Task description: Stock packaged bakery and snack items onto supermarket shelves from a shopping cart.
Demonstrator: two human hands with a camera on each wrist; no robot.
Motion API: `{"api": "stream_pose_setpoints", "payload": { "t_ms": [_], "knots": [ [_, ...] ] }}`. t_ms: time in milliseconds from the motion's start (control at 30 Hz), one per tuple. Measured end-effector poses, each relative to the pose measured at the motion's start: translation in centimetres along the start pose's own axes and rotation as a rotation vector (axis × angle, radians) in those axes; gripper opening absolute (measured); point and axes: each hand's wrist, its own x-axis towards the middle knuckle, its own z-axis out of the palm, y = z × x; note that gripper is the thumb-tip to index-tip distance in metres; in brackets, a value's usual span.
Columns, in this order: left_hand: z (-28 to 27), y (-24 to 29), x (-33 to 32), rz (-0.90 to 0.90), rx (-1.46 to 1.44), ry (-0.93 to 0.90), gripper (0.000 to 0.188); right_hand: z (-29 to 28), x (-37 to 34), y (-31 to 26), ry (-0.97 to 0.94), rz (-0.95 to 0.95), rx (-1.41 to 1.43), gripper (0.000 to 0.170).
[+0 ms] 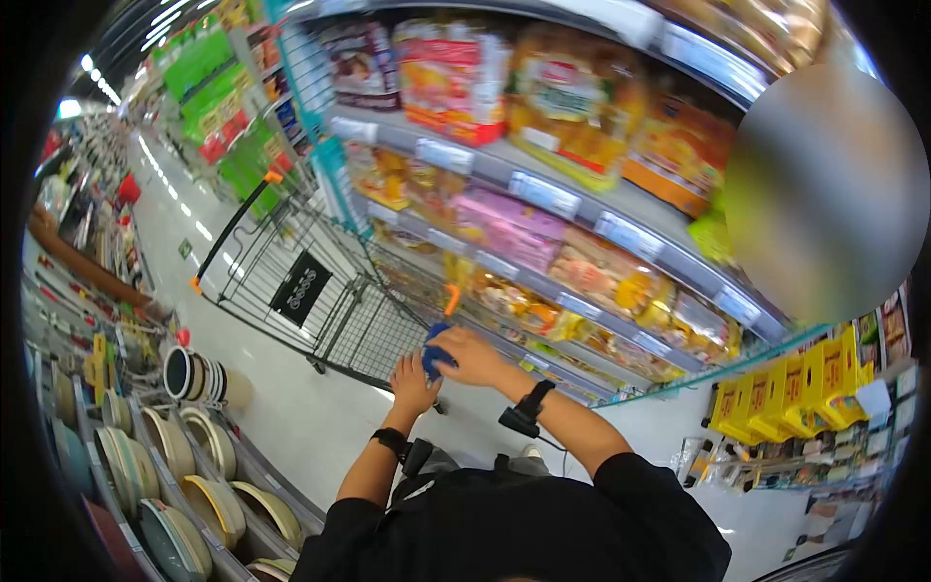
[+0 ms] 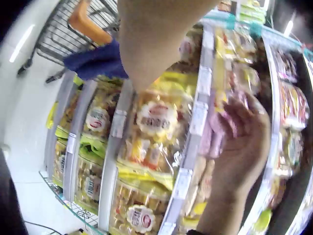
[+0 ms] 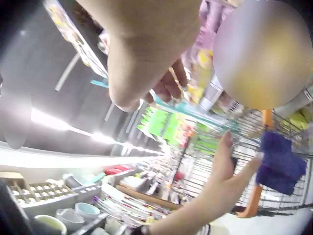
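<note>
At the near left, plastic basins (image 1: 127, 466) stand on edge in slanted racks, and a stack of nested buckets (image 1: 194, 376) lies on its side just beyond them. Farther on, a wire shopping cart (image 1: 364, 335) with a black sign (image 1: 302, 287) stands on the pale floor. The hands are close together at its near right end. The left hand (image 1: 415, 388) has its thumb and fingers spread, one tip touching the edge of a dark blue cloth (image 3: 283, 164) that lies over the cart's orange bar (image 3: 252, 201). The right hand (image 1: 468, 355) is just beside the cloth, fingers loosely bent and holding nothing visible. To the right, a tiered shelf (image 1: 493, 175) carries bagged pastries and purple packs (image 1: 509, 228); yellow display boxes (image 1: 790, 393) stand at far right.
</note>
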Motion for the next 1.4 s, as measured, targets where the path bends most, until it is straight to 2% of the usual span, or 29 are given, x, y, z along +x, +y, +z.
{"api": "stream_pose_setpoints", "payload": {
  "t_ms": [33,133,200,233,300,333,433,500,533,600,667,767,800,833,867,933,967,1000,1033,1100,1133,1167,1233,1267,1333,1400],
  "knots": [
    [-0.2,-2.4,-0.7,-0.111,-0.006,-0.147,0.074,4.1,0.0,1.2,-0.059,-0.018,-0.048,0.050],
    [-0.1,-9.8,-3.0,0.247,0.236,-0.276,0.071,12.5,-1.0,2.7,-0.404,0.016,-0.265,0.062],
    [-0.3,-10.7,-3.9,0.280,0.362,-0.238,0.067,15.0,-0.7,2.3,-0.485,0.087,-0.339,0.058],
    [-0.4,-11.0,-3.8,0.267,0.319,-0.266,0.064,15.7,0.0,1.7,-0.542,0.160,-0.398,0.052],
    [-1.0,-11.7,-3.0,0.247,0.244,-0.371,0.057,16.4,0.2,1.2,-0.510,0.145,-0.421,0.047],
    [-1.5,-12.1,-2.4,0.241,0.216,-0.449,0.054,16.6,0.1,0.9,-0.432,0.101,-0.426,0.036],
    [-1.7,-15.0,-1.0,0.347,0.070,-0.495,0.036,17.5,0.4,0.4,-0.525,0.127,-0.504,0.037],
    [-1.0,-16.4,-0.1,0.311,0.074,-0.563,0.040,18.1,0.9,0.2,-0.571,0.118,-0.510,0.034],
    [-1.8,-16.4,0.5,0.270,0.069,-0.680,0.046,18.0,1.7,-0.1,-0.659,0.118,-0.508,0.032],
    [-2.4,-17.1,1.5,0.205,0.012,-0.683,0.049,18.7,2.7,0.7,-0.728,0.027,-0.441,0.031],
    [-1.2,-19.5,2.8,0.217,-0.147,-0.682,0.051,19.5,3.3,1.5,-0.741,-0.078,-0.412,0.032],
    [-3.8,-23.3,6.0,0.152,-0.189,-0.531,0.050,19.2,6.1,0.2,-0.890,-0.052,-0.349,0.027],
    [-6.1,-23.9,6.3,0.127,-0.176,-0.478,0.049,19.6,6.6,0.1,-0.867,-0.067,-0.320,0.028],
    [-8.9,-24.8,7.3,0.062,-0.050,-0.583,0.053,19.9,6.8,0.2,-0.841,-0.072,-0.300,0.028],
    [-9.3,-27.4,7.9,0.029,-0.048,-0.467,0.050,20.2,7.2,0.3,-0.814,-0.067,-0.290,0.028],
    [-8.0,-33.1,11.1,0.099,-0.040,-0.440,0.050,21.1,7.7,0.2,-0.738,-0.011,-0.268,0.031],
    [-9.9,-33.0,12.3,0.063,0.111,-0.454,0.049,21.7,8.0,0.0,-0.674,0.010,-0.279,0.032],
    [-14.3,-32.0,13.3,0.028,0.271,-0.468,0.048,22.8,8.5,-0.7,-0.605,0.034,-0.284,0.033],
    [-17.4,-32.2,14.0,-0.004,0.435,-0.481,0.047,23.2,9.3,-1.6,-0.629,0.104,-0.333,0.035],
    [-19.9,-35.4,16.6,0.043,0.329,-0.440,0.044,24.9,10.9,-2.8,-0.542,0.268,-0.377,0.037],
    [-20.4,-36.2,16.9,0.068,0.259,-0.435,0.043,25.4,10.9,-4.5,-0.533,0.362,-0.423,0.036],
    [-20.2,-38.4,17.3,-0.023,0.185,-0.436,0.042,25.9,10.9,-5.4,-0.515,0.410,-0.499,0.038],
    [-20.4,-41.7,18.4,0.030,0.372,-0.620,0.042,28.2,12.4,-6.2,-0.455,0.486,-0.638,0.044],
    [-20.6,-43.1,18.6,0.053,0.473,-0.706,0.042,28.7,13.2,-6.8,-0.365,0.531,-0.670,0.048],
    [-20.5,-44.6,18.6,0.113,0.524,-0.656,0.046,28.7,15.2,-8.0,-0.184,0.621,-0.739,0.056],
    [-20.4,-45.4,19.6,0.108,0.561,-0.645,0.050,27.8,18.2,-9.1,-0.140,0.860,-0.862,0.059]
  ]
}}
